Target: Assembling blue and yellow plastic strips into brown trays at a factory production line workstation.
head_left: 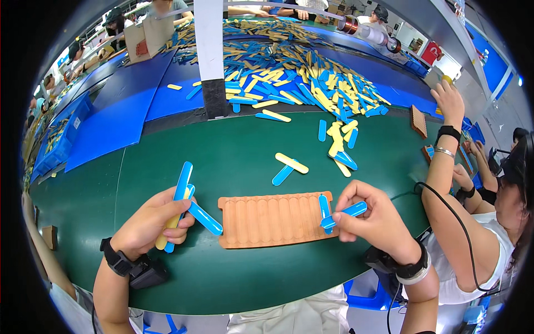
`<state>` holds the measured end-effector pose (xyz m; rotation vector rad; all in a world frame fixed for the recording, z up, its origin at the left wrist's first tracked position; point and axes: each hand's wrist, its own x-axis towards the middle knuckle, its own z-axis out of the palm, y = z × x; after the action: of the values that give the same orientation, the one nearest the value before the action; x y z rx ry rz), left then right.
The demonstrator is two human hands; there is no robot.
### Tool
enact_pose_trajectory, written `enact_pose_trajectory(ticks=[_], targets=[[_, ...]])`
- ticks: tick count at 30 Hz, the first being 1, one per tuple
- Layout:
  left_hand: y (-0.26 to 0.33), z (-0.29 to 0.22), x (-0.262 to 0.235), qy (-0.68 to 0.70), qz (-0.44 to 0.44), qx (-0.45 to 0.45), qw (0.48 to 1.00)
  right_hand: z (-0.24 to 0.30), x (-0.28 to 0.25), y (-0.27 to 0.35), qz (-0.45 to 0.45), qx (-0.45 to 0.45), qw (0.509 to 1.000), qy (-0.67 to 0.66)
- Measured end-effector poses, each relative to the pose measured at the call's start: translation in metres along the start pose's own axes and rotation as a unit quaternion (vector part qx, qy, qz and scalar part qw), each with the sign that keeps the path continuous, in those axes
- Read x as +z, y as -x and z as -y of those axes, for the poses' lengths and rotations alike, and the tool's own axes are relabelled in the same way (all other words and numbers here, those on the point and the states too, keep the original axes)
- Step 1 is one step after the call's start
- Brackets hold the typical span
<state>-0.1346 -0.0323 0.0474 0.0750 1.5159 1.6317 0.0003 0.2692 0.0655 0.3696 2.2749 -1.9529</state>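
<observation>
A brown tray [267, 220] with a row of rounded grooves lies on the green table. One blue nail file [324, 205], a flat strip with rounded ends, rests in its rightmost groove. My right hand [381, 218] pinches another blue nail file [355, 209] between thumb and fingers, slanting over that end of the tray. To the tray's left, my left hand [147, 222] is closed around several blue and yellow nail files [183, 177], fanned at different angles. One of them [206, 219] points down toward the tray's left edge.
Beyond the tray, a yellow nail file [291, 163] crosses a blue one. A large heap of nail files [334, 83] spreads across the blue surface behind a white post [209, 44]. A co-worker's arm [445, 145] reaches in on the right. A blue bin [72, 133] stands left.
</observation>
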Motion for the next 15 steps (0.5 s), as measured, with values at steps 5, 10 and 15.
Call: enact_pose_trajectory(ticks=[5, 10, 15], targets=[[-0.004, 0.001, -0.001, -0.011, 0.001, -0.017, 1.0, 0.007, -0.005, 0.0, -0.006, 0.034, 0.999, 0.038], [-0.004, 0.003, -0.003, -0.004, -0.001, -0.022, 1.0, 0.001, -0.002, 0.0, 0.035, 0.014, 0.999, -0.035], [-0.004, 0.003, -0.001, -0.005, 0.005, -0.02, 1.0, -0.029, 0.007, 0.006, -0.087, -0.223, 0.937, 0.254]])
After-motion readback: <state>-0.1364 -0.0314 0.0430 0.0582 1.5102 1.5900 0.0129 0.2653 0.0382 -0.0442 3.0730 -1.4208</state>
